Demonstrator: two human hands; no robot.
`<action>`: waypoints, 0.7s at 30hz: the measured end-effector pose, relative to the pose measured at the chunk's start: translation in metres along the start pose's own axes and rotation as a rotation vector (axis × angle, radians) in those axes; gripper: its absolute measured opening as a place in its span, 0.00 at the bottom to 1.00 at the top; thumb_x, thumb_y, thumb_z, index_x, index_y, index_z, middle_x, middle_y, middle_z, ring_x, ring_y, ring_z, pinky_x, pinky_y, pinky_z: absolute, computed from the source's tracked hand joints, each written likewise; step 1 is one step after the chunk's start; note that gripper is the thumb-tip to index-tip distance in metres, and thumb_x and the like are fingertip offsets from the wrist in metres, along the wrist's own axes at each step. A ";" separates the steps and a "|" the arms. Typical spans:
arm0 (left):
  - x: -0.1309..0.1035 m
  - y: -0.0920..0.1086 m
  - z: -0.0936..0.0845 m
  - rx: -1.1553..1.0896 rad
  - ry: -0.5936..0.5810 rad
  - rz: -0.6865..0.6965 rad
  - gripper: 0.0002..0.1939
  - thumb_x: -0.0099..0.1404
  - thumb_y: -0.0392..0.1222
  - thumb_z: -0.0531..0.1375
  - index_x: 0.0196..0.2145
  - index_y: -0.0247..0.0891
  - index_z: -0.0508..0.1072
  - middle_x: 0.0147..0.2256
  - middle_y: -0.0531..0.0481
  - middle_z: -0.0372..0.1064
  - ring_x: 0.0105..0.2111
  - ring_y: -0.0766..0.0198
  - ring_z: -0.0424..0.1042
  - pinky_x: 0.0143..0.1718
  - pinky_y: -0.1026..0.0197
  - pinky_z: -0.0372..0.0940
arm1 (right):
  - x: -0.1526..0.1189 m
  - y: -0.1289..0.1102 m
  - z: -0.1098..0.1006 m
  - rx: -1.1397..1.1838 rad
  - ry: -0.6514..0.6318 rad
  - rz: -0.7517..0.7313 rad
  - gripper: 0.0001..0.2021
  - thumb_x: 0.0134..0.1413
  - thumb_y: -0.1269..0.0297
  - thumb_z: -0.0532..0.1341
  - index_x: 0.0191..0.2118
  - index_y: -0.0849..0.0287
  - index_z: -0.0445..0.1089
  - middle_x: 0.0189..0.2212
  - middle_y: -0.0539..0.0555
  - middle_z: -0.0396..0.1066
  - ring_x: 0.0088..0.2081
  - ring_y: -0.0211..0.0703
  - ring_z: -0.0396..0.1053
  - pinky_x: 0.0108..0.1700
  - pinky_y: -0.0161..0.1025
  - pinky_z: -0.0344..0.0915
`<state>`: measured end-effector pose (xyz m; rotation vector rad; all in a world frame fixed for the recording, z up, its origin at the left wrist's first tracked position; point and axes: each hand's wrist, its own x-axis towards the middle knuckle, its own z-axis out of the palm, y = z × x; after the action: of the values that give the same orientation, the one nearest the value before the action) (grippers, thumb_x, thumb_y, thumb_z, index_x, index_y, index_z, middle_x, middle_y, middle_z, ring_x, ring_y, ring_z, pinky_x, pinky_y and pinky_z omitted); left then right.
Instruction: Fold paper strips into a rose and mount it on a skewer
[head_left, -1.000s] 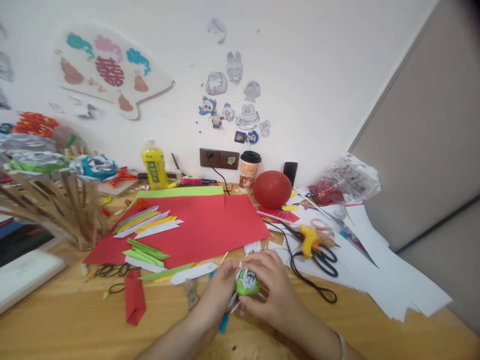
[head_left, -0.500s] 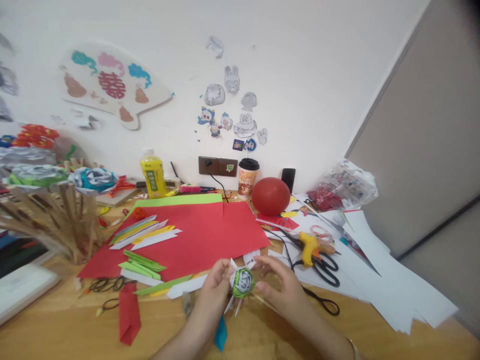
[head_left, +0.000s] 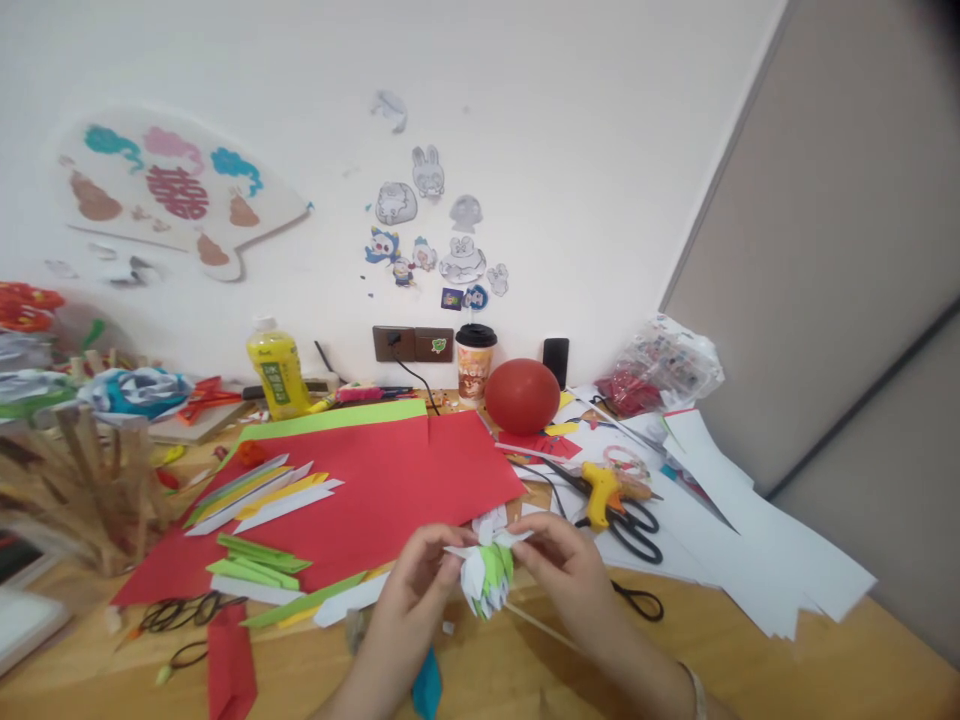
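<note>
Between my hands is a green and white folded-paper flower [head_left: 486, 580], its overlapping petals facing down toward me and white strip ends sticking out at its top. My left hand [head_left: 420, 585] pinches a white strip end at the flower's left side. On the right, my right hand [head_left: 562, 570] pinches another white end between thumb and fingers. A thin pale stick [head_left: 544, 630] runs from beside the flower toward the lower right, under my right hand; whether it is joined to the flower cannot be seen. Blue folded paper [head_left: 427, 685] lies below my left wrist.
Red sheets [head_left: 390, 480] bear white and yellow strips [head_left: 289, 498] and green strips [head_left: 262, 560]. A yellow glue gun [head_left: 602, 495] and black-handled scissors [head_left: 637, 535] lie right, near white paper [head_left: 795, 560]. Behind stand a red balloon [head_left: 523, 396], cup [head_left: 476, 370] and drink bottle [head_left: 277, 370].
The flower has tipped over, so its layered side shows instead of its spiral face. Both hands now pinch the white ends. The view has turned slightly right.
</note>
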<state>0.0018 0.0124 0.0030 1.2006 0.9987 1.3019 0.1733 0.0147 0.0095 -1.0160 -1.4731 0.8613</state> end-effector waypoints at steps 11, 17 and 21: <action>0.000 0.001 -0.004 0.266 0.076 0.075 0.03 0.53 0.42 0.63 0.27 0.41 0.74 0.28 0.50 0.71 0.30 0.59 0.69 0.32 0.63 0.63 | -0.002 0.000 -0.009 -0.400 0.099 -0.323 0.06 0.55 0.66 0.56 0.32 0.54 0.72 0.30 0.53 0.76 0.33 0.43 0.74 0.35 0.37 0.69; 0.001 0.001 -0.010 0.299 0.101 0.173 0.04 0.55 0.41 0.62 0.30 0.44 0.77 0.35 0.48 0.71 0.39 0.57 0.69 0.40 0.63 0.63 | 0.000 0.002 -0.008 -0.354 0.125 -0.390 0.06 0.54 0.70 0.56 0.30 0.55 0.68 0.31 0.52 0.75 0.34 0.42 0.73 0.37 0.37 0.69; 0.001 0.000 -0.009 0.272 0.091 0.156 0.05 0.56 0.42 0.61 0.31 0.44 0.76 0.36 0.48 0.71 0.39 0.57 0.69 0.40 0.63 0.64 | 0.000 0.002 -0.008 -0.381 0.118 -0.381 0.05 0.53 0.72 0.56 0.30 0.55 0.67 0.31 0.52 0.74 0.34 0.42 0.72 0.37 0.38 0.68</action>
<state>-0.0071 0.0139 0.0019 1.4598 1.1956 1.3830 0.1820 0.0157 0.0087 -0.9930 -1.6928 0.2491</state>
